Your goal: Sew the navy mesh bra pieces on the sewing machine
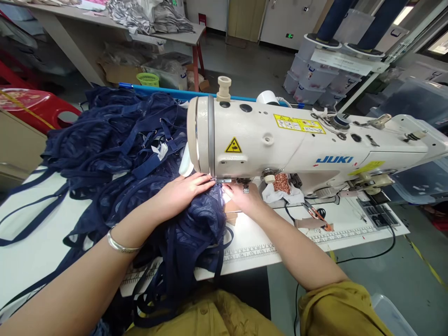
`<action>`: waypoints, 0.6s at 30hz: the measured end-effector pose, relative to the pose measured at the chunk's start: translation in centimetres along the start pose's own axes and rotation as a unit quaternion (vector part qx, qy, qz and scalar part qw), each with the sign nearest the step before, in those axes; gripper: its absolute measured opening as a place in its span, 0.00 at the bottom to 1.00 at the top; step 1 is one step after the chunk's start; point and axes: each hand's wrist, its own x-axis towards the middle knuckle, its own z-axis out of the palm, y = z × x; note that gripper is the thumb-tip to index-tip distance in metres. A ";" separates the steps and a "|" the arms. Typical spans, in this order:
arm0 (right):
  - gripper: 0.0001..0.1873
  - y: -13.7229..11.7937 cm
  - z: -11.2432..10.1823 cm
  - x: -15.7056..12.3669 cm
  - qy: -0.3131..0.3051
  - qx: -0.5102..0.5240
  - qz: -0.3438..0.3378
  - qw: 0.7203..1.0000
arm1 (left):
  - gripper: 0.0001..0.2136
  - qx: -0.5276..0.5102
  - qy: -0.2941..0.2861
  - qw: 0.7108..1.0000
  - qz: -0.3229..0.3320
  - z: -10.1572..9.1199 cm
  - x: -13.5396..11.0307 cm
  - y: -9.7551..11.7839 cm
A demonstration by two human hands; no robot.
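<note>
A navy bra [205, 217] lies bunched under the head of the white JUKI sewing machine [255, 135], with straps hanging over the table's front edge. My left hand [191, 189] rests on the bra, its fingers stretched out flat toward the needle area. On the other side of the needle, my right hand [245, 198] has its fingers drawn together at the bra's edge. Its fingertips are partly hidden by the presser foot and machine head. A silver bangle [122, 245] circles my left wrist.
More navy bras [115, 126] are heaped left of the machine. Orange-handled scissors [317, 212], copper-coloured mesh [282, 183] on white cloth and a printed ruler [250, 254] are at the right. Behind stands a table [66, 21] with grey fabric [154, 16].
</note>
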 end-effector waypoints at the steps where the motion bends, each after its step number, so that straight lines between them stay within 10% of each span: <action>1: 0.22 0.0 0.1 0.0 0.001 0.001 -0.001 1.000 | 0.27 0.001 0.000 1.000 0.000 0.1 0.0 0.0; 18: 0.15 0.9 3.3 1.8 0.062 0.073 -0.053 0.994 | 0.23 0.063 0.022 0.998 -0.001 -1.1 0.2 1.6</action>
